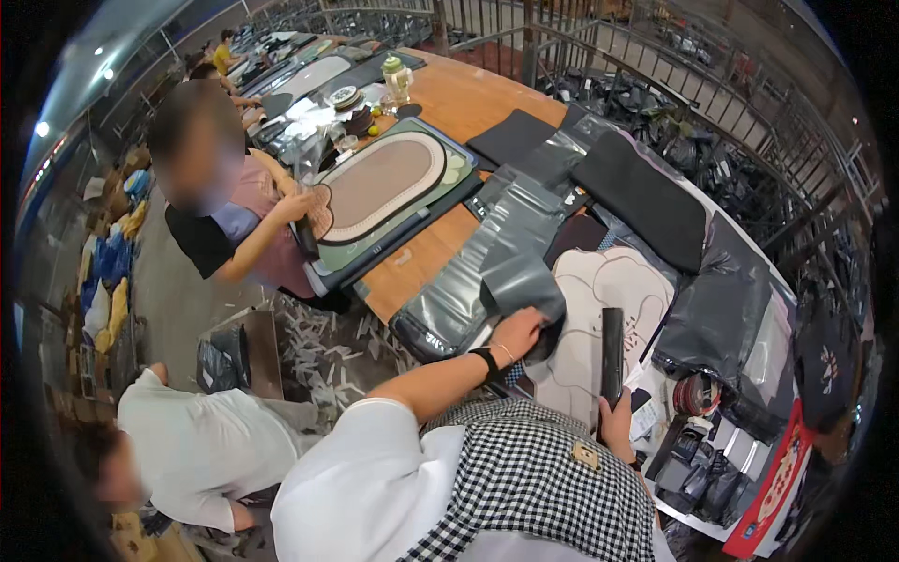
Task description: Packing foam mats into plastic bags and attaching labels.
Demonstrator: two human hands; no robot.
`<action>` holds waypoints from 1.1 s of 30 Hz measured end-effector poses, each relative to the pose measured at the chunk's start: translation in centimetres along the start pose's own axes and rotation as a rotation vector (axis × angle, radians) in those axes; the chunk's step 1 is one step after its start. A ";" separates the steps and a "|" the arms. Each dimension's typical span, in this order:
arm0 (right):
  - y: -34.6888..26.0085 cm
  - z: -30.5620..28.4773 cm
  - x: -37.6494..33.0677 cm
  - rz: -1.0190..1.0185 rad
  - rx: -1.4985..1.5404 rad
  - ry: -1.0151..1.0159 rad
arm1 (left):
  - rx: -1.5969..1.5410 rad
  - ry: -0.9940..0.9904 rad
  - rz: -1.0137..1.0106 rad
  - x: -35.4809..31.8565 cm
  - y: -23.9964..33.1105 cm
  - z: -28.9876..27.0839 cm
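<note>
My left hand (518,335) is closed on the near edge of a glossy grey plastic bag (524,220), whose end curls up at the fingers. A black wristband sits on that wrist. In my right hand (618,421) a long black roll (611,356) stands nearly upright; the closed fingers grip its lower end. Between the hands lies a pale, scalloped floor mat (585,323) with thin dark outlines and a small flower print. The roll covers part of this mat.
Black mats (646,192) and grey bags (716,314) are stacked at the right. Beyond them stands a metal railing (637,56). Another person (253,201) handles an oval mat (384,183) at the left; a second person (220,440) bends nearby. Paper scraps (328,361) litter the floor.
</note>
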State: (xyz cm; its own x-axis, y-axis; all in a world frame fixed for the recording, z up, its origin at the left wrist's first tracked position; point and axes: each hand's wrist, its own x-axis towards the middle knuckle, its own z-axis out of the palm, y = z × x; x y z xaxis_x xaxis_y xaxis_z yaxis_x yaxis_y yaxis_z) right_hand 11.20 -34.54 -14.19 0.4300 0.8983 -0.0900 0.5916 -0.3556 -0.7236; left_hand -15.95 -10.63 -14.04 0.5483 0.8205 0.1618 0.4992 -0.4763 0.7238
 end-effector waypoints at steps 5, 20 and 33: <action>0.2 -3.8 -2.3 -0.138 -0.081 -0.171 | -0.039 -0.175 -0.319 -0.8 -0.6 6.4; 0.1 -2.4 4.2 0.403 0.296 -0.931 | 0.177 0.664 -0.425 -3.5 4.3 9.3; -1.0 5.8 9.5 0.272 0.887 -0.203 | 0.207 -0.168 -0.231 -0.3 6.7 9.3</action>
State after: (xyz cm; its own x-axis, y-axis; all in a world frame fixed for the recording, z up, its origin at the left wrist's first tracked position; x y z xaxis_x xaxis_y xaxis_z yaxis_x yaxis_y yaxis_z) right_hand 10.72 -24.20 -18.35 0.3006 0.8709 -0.3887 -0.2814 -0.3084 -0.9087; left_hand -6.53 -17.02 -15.44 0.4992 0.8587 -0.1157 0.7391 -0.3523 0.5741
